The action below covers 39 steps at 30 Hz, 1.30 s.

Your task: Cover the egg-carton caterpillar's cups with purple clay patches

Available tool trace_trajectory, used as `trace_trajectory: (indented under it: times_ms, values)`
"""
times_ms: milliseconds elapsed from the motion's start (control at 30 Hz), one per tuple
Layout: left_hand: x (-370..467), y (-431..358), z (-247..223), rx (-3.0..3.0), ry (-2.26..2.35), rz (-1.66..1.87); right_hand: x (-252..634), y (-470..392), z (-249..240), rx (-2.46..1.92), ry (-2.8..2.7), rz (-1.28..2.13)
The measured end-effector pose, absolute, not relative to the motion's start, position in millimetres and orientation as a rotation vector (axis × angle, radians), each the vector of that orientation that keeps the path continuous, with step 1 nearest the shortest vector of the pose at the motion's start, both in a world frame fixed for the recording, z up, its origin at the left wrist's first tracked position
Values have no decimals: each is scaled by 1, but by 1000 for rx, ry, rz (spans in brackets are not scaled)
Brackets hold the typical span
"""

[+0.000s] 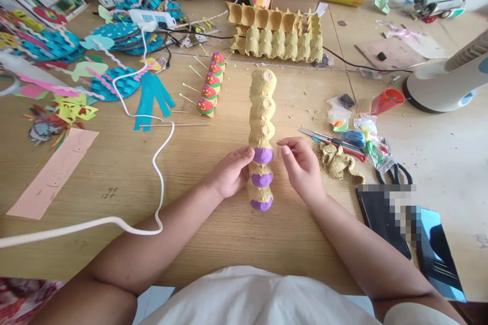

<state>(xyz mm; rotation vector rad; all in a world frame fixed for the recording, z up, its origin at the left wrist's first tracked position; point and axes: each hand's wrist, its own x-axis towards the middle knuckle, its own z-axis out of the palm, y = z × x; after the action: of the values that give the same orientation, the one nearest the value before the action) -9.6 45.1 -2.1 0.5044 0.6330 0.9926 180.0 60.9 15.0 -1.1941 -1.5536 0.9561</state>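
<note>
A long strip of tan egg-carton bumps (262, 106) stands out over the table in front of me, with purple patches on its three nearest bumps. My left hand (233, 170) grips the strip from its left side, thumb beside the third purple patch (263, 155). Just right of that patch is my right hand (303, 165), its thumb and forefinger curled close together; whatever may be between them is too small to make out. A smaller finished strip with red, green and purple faces (209, 92) lies further back on the left, with green-tipped sticks poking out.
Egg cartons (284, 43) lie at the back. A white cable (162, 177) winds across the left side, near a pink paper strip (53, 172). At right are a cutter knife (331, 140), clay bags, scissors (398, 173), a phone (381, 218) and a white appliance (442, 86).
</note>
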Motion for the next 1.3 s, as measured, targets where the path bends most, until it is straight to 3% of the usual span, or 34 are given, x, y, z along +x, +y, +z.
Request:
trace_trajectory:
  times_ms: [133,267,1300]
  values:
    - [-10,44,-3,524,651,1008,184,59,19,-958,-1976,369]
    - [-10,44,-3,541,655,1010,186,59,19,-895,-2084,214]
    - [-11,41,-7,477,641,946,184,59,10,-924,-1973,510]
